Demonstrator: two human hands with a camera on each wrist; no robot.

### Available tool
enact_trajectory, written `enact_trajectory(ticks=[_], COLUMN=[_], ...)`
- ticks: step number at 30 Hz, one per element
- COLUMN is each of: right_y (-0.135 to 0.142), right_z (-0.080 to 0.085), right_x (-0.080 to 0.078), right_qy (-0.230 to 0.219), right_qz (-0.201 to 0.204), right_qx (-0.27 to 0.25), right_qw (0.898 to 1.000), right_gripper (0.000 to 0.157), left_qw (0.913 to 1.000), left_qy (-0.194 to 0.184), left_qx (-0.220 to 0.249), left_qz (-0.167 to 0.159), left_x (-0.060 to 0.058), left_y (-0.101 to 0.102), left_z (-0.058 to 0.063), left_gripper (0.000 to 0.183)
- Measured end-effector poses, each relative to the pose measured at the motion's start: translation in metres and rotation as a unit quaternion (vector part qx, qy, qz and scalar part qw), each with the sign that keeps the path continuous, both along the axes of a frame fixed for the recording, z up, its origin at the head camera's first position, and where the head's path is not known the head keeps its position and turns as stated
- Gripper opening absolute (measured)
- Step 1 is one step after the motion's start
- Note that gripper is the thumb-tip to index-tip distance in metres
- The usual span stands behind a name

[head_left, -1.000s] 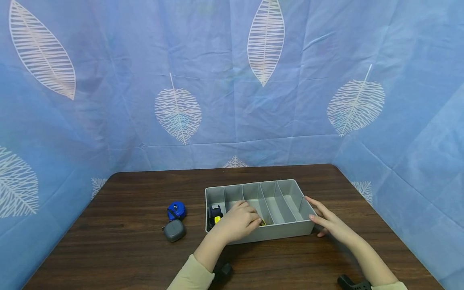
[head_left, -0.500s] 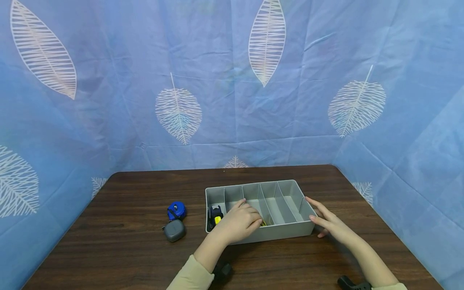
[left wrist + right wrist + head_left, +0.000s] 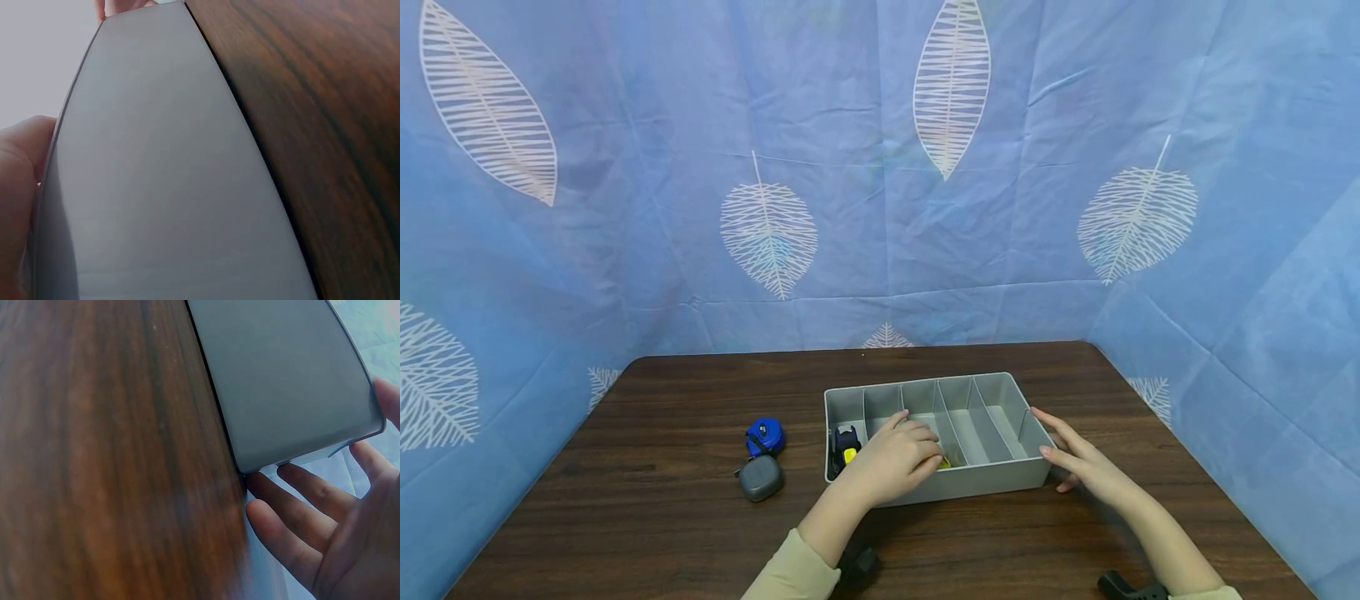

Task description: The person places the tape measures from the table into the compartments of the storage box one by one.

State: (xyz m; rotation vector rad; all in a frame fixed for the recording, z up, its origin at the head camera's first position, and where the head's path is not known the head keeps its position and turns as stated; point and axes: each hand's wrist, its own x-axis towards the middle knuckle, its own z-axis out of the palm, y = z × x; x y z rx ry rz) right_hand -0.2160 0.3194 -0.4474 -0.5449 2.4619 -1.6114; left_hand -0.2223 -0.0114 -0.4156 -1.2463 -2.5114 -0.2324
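A grey divided box (image 3: 970, 478) stands on the table, with several compartments in a row. My left hand (image 3: 891, 462) reaches over its front wall, fingers bent down into the compartments left of centre. A yellow thing (image 3: 945, 462) shows just beside those fingers; its kind and the fingertips are hidden. In the leftmost compartment lies a black and yellow object (image 3: 847, 448). My right hand (image 3: 1086, 467) touches the box's right end with its fingers spread. In the right wrist view, the right fingers (image 3: 306, 512) rest against the end wall and the thumb touches near the rim.
Left of the box, a round blue case with a black strap (image 3: 765, 435) lies against a rounded grey case (image 3: 761, 477). Dark wood tabletop (image 3: 647, 500) surrounds them. A blue leaf-patterned cloth (image 3: 850, 250) hangs behind and at both sides.
Both hands and the box stay almost in place. The yellow thing beside my left fingers shows slightly differently, a little lower than before.
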Motion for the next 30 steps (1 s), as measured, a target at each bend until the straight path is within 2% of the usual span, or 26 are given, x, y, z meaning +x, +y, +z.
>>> enact_trajectory(ticks=[18,30], right_y=[0.001,0.0], right_z=[0.0,0.0], right_x=[0.001,-0.001], right_qy=[-0.003,-0.002], right_qz=[0.001,-0.002], right_qx=[-0.002,0.0], right_qw=[1.0,1.0], right_gripper=[0.06,0.06], left_qw=[0.9992,0.9995], left_qy=[0.031,0.022], left_qx=[0.024,0.025], left_qz=[-0.01,0.002], left_x=[0.004,0.008], left_y=[-0.011,-0.021], left_z=[0.008,0.016], left_gripper=[0.018,0.026])
